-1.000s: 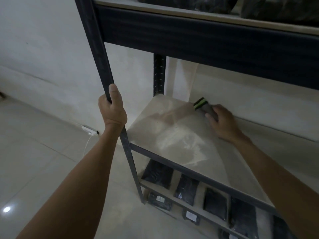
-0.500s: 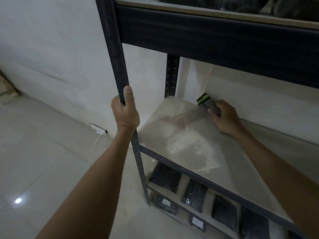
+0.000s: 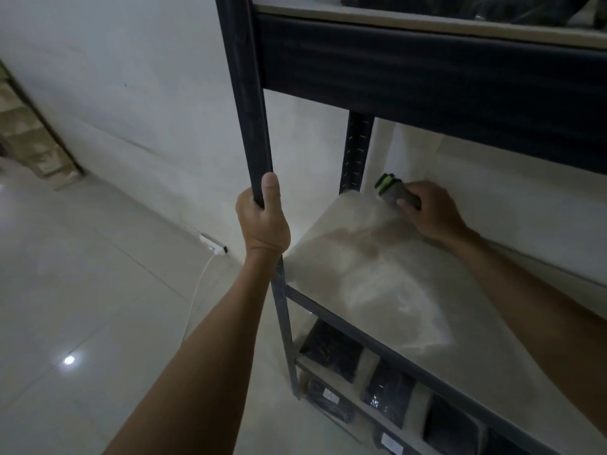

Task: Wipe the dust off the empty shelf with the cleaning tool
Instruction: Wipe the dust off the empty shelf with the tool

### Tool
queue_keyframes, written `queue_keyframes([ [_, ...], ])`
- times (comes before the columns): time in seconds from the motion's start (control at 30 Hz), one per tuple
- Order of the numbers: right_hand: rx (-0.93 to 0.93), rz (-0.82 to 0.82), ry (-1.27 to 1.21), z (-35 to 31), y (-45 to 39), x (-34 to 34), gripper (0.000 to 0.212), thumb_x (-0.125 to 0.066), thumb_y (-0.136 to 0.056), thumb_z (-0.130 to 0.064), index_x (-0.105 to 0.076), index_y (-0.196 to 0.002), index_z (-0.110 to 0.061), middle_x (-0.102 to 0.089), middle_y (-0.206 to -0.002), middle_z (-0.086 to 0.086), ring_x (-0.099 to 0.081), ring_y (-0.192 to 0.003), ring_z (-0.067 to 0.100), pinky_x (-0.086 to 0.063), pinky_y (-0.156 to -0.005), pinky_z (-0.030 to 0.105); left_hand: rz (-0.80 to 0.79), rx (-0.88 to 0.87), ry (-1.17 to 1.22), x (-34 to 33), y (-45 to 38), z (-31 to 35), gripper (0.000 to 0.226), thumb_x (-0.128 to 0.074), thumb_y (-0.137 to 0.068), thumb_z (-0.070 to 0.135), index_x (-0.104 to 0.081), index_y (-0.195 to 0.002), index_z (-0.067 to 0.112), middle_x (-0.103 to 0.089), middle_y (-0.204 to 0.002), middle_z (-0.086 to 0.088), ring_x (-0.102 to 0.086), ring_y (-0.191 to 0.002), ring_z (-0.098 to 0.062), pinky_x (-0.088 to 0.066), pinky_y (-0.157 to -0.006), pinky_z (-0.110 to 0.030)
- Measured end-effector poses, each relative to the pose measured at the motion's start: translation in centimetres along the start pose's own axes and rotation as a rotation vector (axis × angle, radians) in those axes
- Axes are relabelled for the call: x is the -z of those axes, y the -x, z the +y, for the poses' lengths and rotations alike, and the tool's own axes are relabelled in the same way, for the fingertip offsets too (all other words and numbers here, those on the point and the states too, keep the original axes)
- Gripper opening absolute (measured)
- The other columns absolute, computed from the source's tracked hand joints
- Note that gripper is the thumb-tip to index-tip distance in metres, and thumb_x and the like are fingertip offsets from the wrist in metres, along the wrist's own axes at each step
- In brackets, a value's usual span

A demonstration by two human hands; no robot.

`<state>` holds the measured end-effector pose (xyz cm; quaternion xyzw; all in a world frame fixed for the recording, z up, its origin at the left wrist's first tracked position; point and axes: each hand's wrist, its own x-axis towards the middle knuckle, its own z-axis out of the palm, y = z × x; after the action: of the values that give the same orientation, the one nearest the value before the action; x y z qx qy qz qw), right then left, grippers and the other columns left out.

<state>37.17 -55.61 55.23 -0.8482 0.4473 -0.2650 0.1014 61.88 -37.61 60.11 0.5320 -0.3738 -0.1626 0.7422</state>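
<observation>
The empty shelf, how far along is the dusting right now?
Partly done. The empty shelf shows darker swept streaks near its back left corner, while a pale dusty patch remains mid-board. In hand: the right hand holds the cleaning tool at the back edge, near the rear post; the left hand grips the front post. Left: the middle and, probably, the front and right parts.

Right hand (image 3: 430, 213) covers most of the cleaning tool (image 3: 392, 189), only its green-striped end pokes out. The dark packs (image 3: 331, 351) on the lower shelf have white labels too small to read, and the ones up top are cropped.
</observation>
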Motion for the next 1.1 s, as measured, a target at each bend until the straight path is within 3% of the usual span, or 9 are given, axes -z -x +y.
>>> queue_keyframes([
  [0.17,-0.112,-0.079,0.155,-1.4,-0.8,-3.0,0.038,-0.059,-0.098,-0.029,-0.062,-0.129,-0.006,-0.068,-0.114,0.024,-0.063,-0.103,0.039,-0.05,-0.084,0.041,-0.008,0.0,0.012,0.1,-0.1,-0.1,0.087,-0.039,-0.063,0.101,-0.033,-0.057,0.015,-0.027,-0.055,-0.004,-0.023,-0.05,-0.022,-0.022,-0.052,-0.035],
  [0.3,-0.046,-0.221,-0.094,-2.3,0.2,-1.6,0.026,-0.068,-0.094,-0.029,-0.07,-0.113,-0.012,-0.071,-0.097,0.007,-0.066,-0.089,0.024,-0.044,-0.07,0.026,-0.012,0.0,0.02,0.0,-0.2,-0.2,0.085,-0.04,-0.064,0.1,-0.033,-0.058,0.016,-0.026,-0.056,-0.004,-0.022,-0.051,-0.022,-0.023,-0.052,-0.039],
  [0.37,0.055,-0.367,-0.126,-3.0,-0.1,-0.6,0.017,-0.07,-0.093,-0.03,-0.071,-0.103,-0.017,-0.068,-0.089,-0.001,-0.064,-0.082,0.015,-0.044,-0.071,0.027,-0.005,0.0,0.021,0.1,-0.2,-0.3,0.085,-0.04,-0.064,0.1,-0.034,-0.059,0.016,-0.027,-0.056,-0.004,-0.022,-0.051,-0.022,-0.023,-0.052,-0.039],
  [0.43,0.105,-0.316,-0.118,-3.3,-1.7,-0.1,0.012,-0.069,-0.094,-0.025,-0.07,-0.101,-0.016,-0.068,-0.087,0.002,-0.064,-0.078,0.017,-0.048,-0.072,0.031,-0.005,0.005,0.027,0.1,-0.3,-0.3,0.085,-0.04,-0.063,0.101,-0.033,-0.059,0.016,-0.026,-0.056,-0.004,-0.021,-0.051,-0.022,-0.021,-0.052,-0.039],
  [0.57,0.049,-0.229,-0.087,-2.3,-5.0,-1.3,0.037,-0.071,-0.091,-0.02,-0.066,-0.127,-0.013,-0.071,-0.114,0.009,-0.066,-0.1,0.023,-0.052,-0.087,0.034,-0.01,0.008,0.035,0.0,-0.2,-0.2,0.084,-0.042,-0.063,0.1,-0.031,-0.057,0.017,-0.024,-0.056,-0.003,-0.018,-0.051,-0.02,-0.017,-0.051,-0.036],
  [0.7,0.042,-0.243,-0.169,-1.9,-4.5,-3.0,0.04,-0.071,-0.092,-0.018,-0.064,-0.131,-0.014,-0.069,-0.122,0.006,-0.064,-0.108,0.022,-0.05,-0.094,0.035,-0.007,0.01,0.043,0.0,-0.2,-0.3,0.085,-0.043,-0.063,0.099,-0.033,-0.058,0.015,-0.025,-0.056,-0.003,-0.019,-0.051,-0.02,-0.018,-0.05,-0.037],
  [0.9,0.139,-0.657,-0.151,-2.1,-5.2,-0.4,0.032,-0.076,-0.088,-0.02,-0.072,-0.119,-0.024,-0.07,-0.106,-0.013,-0.064,-0.097,0.005,-0.048,-0.087,0.024,0.006,0.008,0.031,-0.1,-0.2,-0.3,0.081,-0.042,-0.061,0.1,-0.035,-0.055,0.02,-0.027,-0.053,-0.001,-0.022,-0.049,-0.019,-0.018,-0.054,-0.028],
  [1.03,0.096,-0.32,-0.191,-2.5,-5.5,-2.8,0.038,-0.073,-0.09,-0.018,-0.068,-0.127,-0.017,-0.071,-0.118,0.003,-0.066,-0.105,0.02,-0.053,-0.094,0.037,0.004,0.01,0.04,0.0,-0.2,-0.4,0.08,-0.044,-0.061,0.1,-0.032,-0.054,0.02,-0.025,-0.053,-0.001,-0.018,-0.05,-0.02,-0.015,-0.053,-0.032],
  [1.1,0.049,-0.265,-0.234,-2.5,-4.7,-4.2,0.04,-0.071,-0.092,-0.019,-0.065,-0.131,-0.018,-0.069,-0.124,0.004,-0.064,-0.112,0.021,-0.051,-0.099,0.039,0.002,0.006,0.048,0.1,-0.3,-0.6,0.079,-0.044,-0.062,0.099,-0.033,-0.054,0.022,-0.024,-0.054,-0.001,-0.018,-0.051,-0.019,-0.015,-0.053,-0.036],
])
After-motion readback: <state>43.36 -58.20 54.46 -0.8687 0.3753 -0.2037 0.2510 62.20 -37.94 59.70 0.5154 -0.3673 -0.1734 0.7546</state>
